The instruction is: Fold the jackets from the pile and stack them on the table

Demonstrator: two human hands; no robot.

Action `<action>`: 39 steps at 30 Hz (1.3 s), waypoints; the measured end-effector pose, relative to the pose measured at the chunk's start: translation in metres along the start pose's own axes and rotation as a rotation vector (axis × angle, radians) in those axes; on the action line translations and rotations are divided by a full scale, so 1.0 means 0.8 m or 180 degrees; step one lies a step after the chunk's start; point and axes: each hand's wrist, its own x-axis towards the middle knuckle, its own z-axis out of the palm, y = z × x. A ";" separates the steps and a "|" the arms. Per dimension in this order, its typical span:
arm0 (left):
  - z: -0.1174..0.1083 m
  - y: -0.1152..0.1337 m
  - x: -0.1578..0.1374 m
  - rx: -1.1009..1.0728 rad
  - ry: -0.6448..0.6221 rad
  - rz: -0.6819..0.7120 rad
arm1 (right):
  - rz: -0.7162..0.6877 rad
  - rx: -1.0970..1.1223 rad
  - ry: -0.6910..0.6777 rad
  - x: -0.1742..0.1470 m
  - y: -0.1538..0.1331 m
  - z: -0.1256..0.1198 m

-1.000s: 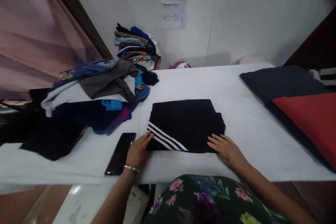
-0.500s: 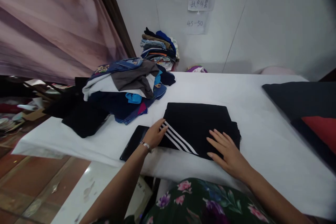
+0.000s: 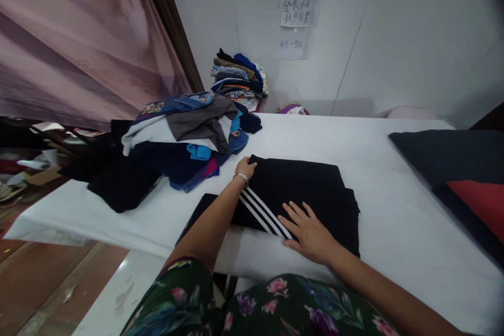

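Note:
A folded black garment [image 3: 307, 181] with three white diagonal stripes lies flat on the white-covered table [image 3: 397, 231] in front of me. At its far left corner my left hand [image 3: 246, 169] is closed, the thumb and fingers pinching the cloth edge. My right hand [image 3: 311, 233] rests flat on the garment's near part, fingers spread, just right of the stripes. Partly hidden behind my left forearm is a flat, dark, glossy object [image 3: 197, 210], lying left of the garment.
A loose heap of clothes [image 3: 189, 126] lies on the left, with black cloth [image 3: 118, 189] hanging at the table's edge. Farther back stands a stack of folded clothes [image 3: 238, 81]. Dark and red garments [image 3: 472, 168] lie at the right. Handwritten paper signs [image 3: 297, 10] hang on the wall.
My left hand has moved away from me, from the garment's left side up to its far left corner. My right hand has slid left and a little nearer, toward the stripes.

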 end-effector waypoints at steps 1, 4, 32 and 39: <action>0.003 -0.001 -0.002 0.0059 0.0075 0.0047 | -0.0002 -0.0002 -0.0002 0.000 0.000 0.000; 0.008 0.000 -0.009 0.0273 0.0220 0.0142 | 0.0007 0.0042 0.0010 0.000 0.000 0.001; 0.035 0.017 -0.041 0.1411 -0.0157 0.1082 | 0.2315 -0.0159 0.0634 0.008 0.157 -0.030; 0.002 0.003 -0.044 0.0891 0.0176 0.0766 | 0.2499 0.0662 0.1539 -0.064 0.136 -0.012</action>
